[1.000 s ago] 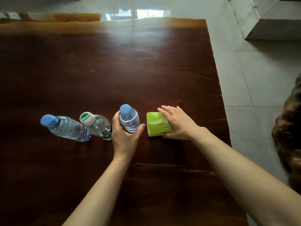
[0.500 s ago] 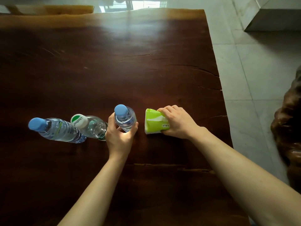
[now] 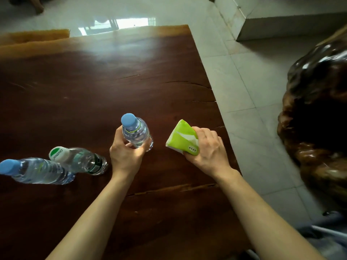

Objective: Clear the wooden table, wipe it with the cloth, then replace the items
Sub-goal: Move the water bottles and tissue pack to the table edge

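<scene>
On the dark brown wooden table point(image 3: 116, 87), the left hand point(image 3: 126, 157) wraps around the lower body of a clear plastic water bottle with a blue cap point(image 3: 135, 132), while the right hand point(image 3: 207, 150) grips a lime-green and white soft tissue pack point(image 3: 180, 139), tilted up on one edge. To the left stand a clear bottle with a white-and-green cap point(image 3: 78, 160) and, just beside it, another blue-capped clear bottle point(image 3: 35, 170), both near the table's front, with pale floor tiles point(image 3: 244, 76) to the right

The bench point(image 3: 131, 81) is dark, polished wood with visible cracks. The water bottles point(image 3: 136, 133) are clear, glossy plastic. The green tissue pack point(image 3: 181, 138) has shiny plastic wrapping, and the floor point(image 3: 244, 87) is smooth pale tile.
</scene>
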`<state>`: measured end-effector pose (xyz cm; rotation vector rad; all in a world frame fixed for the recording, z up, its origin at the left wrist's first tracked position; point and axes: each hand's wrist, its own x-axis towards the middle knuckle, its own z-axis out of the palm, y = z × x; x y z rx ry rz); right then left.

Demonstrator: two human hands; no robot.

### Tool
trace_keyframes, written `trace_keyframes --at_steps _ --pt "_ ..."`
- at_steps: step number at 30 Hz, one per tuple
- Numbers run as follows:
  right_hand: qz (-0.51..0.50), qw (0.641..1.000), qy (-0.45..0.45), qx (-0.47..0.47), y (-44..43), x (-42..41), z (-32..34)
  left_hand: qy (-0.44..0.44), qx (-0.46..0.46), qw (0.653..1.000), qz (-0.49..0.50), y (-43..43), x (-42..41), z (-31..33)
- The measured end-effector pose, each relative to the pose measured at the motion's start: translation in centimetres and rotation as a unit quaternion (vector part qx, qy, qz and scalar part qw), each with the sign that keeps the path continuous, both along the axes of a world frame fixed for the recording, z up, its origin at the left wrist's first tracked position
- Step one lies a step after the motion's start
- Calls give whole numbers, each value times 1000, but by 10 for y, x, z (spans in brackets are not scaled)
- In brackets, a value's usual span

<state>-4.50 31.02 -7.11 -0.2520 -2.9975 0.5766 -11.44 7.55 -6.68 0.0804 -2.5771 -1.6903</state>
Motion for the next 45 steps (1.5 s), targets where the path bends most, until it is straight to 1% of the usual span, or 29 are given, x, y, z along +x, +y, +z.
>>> trace_keyframes --at_steps 4,10,15,21,27,30,36,45 --pt "-101 995 15 -18 16 53 4 -4 18 998 -64 33 2 13" --pt "-247 969 28 -19 33 145 0 -3 40 981 -188 91 26 19" --pt "-333 943 12 -1 33 208 -3 -9 56 964 -260 130 54 17" --pt "-408 913 4 1 23 262 -14 -23 47 929 -366 169 90 11" --pt "-432 902 -5 -9 10 284 -30 -38 23 915 -401 192 112 -1" --pt "-429 903 -30 -20 6 285 -39 -42 9 911 -410 199 117 -9" --pt "-415 905 -79 -44 5 275 -59 -54 -4 911 -408 206 123 -28" --pt "-389 914 -105 -34 9 267 -75 -53 -14 913 -405 197 113 -44"
